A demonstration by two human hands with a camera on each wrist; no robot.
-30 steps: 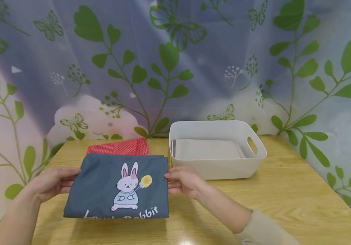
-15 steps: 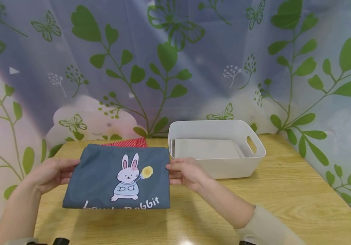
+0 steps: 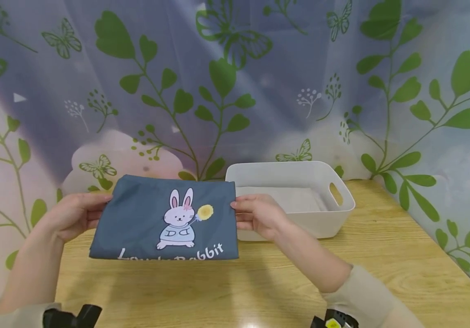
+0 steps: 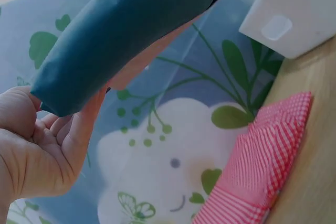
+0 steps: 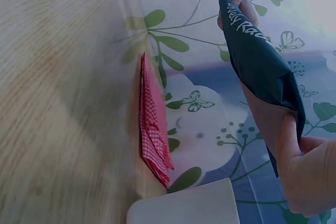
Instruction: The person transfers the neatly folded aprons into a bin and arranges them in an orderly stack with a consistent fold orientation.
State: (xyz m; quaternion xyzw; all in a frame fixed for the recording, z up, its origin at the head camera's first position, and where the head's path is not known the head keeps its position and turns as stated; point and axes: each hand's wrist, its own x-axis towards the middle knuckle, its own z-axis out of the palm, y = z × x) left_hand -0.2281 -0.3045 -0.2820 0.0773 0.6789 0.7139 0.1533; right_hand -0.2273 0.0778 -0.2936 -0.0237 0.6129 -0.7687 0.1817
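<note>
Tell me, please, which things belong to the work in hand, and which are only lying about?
In the work:
left hand
right hand
folded rabbit-print cloth, held between them

Apparently only lying about:
red checked cloth on the table
white bin, pale flat thing inside; neither hand touches it, though perhaps relevant

On the surface (image 3: 382, 255), before the backdrop (image 3: 259, 100), the resting cloth (image 4: 262, 156) lies left of the bin (image 3: 300, 225), the held cloth (image 3: 136, 218) being above the surface.
</note>
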